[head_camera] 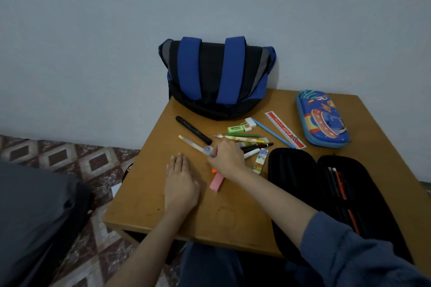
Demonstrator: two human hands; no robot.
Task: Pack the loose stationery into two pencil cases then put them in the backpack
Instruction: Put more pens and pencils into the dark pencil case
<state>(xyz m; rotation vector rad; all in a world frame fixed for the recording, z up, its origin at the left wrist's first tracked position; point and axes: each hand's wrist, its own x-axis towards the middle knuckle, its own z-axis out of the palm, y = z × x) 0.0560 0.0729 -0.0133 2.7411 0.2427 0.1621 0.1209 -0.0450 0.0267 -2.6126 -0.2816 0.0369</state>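
Gripping: the right hand (225, 155) is closing its fingers around one end of a pale translucent pen (194, 145), near the middle of the table (144, 198).
Pen axis: its long axis is running diagonally, the yellow tip pointing up and to the left, away from the person, the held end carrying a small round charm.
Left hand (180, 185): lying flat and relaxed, palm down on the bare wood, holding nothing, just left of the right hand.
Loose stationery: a black marker (193, 129) is lying parallel to the pen; a green eraser (234, 128), a patterned pencil (240, 138), a blue pencil (271, 132) and a red ruler (285, 129) are sitting beyond the right hand; a pink eraser (217, 183) is lying beside the right wrist.
Cases: a black pencil case (296, 175) is lying open at the right with a few pencils inside; a blue pencil case (323, 119) is sitting shut at the far right corner.
Backpack (217, 77): standing at the table's far edge, leaning on the wall.
Surface and room: a small brown wooden table is standing against a plain pale wall (93, 30), over a patterned tiled floor (70, 158).
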